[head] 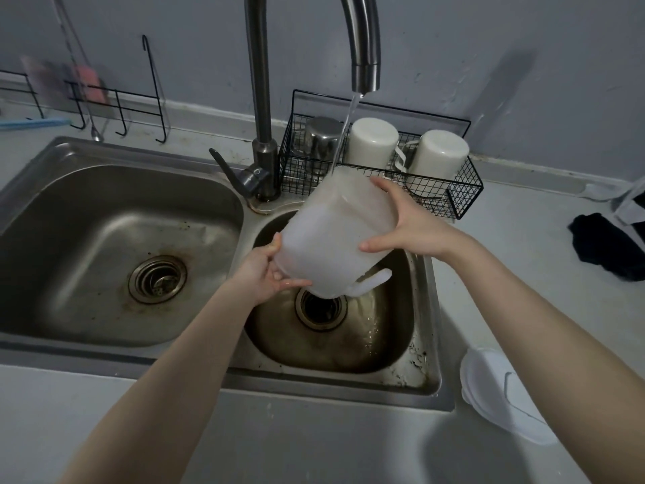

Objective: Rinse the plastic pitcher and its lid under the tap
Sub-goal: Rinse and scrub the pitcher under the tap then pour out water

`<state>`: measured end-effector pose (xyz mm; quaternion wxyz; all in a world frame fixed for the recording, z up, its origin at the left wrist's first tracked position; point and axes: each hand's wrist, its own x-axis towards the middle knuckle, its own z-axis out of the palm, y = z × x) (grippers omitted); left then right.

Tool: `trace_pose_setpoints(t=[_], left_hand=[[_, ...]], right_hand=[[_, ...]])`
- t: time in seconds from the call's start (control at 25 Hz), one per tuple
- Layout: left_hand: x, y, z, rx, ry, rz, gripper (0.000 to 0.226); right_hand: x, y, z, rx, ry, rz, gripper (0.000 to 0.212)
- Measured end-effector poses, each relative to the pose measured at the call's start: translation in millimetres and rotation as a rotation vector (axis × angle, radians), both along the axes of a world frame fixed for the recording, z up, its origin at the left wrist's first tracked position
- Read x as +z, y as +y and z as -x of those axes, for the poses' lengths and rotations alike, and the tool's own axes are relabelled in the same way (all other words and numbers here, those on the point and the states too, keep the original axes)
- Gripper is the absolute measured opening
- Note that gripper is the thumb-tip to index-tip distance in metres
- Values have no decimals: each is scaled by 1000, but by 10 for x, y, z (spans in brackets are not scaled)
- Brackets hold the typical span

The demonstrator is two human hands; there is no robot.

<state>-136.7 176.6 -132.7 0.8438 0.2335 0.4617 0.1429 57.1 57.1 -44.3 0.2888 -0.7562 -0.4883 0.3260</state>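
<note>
— Where's the pitcher?

— I have the pitcher (331, 235) at frame centre, tilted over the right basin (412, 330) of the sink, its mouth turned up toward the tap (364, 43). Its handle (371, 279) points down toward the drain (319, 307).

— Is water running?

— Yes, a thin stream (343, 134) drops from the spout and meets the pitcher's upper rim.

— How are the grips?

— My left hand (265, 270) cups the base from the lower left, thumb on the wall and fingers curled beneath, so that grip is closed on the pitcher. My right hand (408, 221) spreads across the right wall near the rim, fingers on top and thumb lower, also clamped on it.

— And the lid?

— The lid (502, 393) lies on the tabletop (523, 274) at lower right, just beside the sink's corner, partly behind my right forearm.

— Anything else nearby?

— A wire rack (464, 200) behind the pitcher holds a steel cup (319, 139) and two white cups (373, 141) upside down. A dark cloth (607, 246) sits at the right edge. The left basin (87, 239) holds nothing but its strainer.
</note>
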Motion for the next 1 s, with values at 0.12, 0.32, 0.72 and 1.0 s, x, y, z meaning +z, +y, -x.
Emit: trace_pose_setpoints(t=[0.12, 0.32, 0.72, 1.0], left_hand=[[69, -6, -42, -149, 221, -267, 47], [281, 19, -119, -255, 325, -1101, 84], [439, -104, -282, -986, 674, -2247, 81], [450, 237, -202, -1044, 715, -2082, 111]], right_hand=[[-9, 162, 54, 49, -192, -29, 108], [-107, 291, 190, 87, -371, 38, 115], [-223, 394, 280, 34, -338, -9, 112], [-133, 263, 185, 111, -303, 16, 108]])
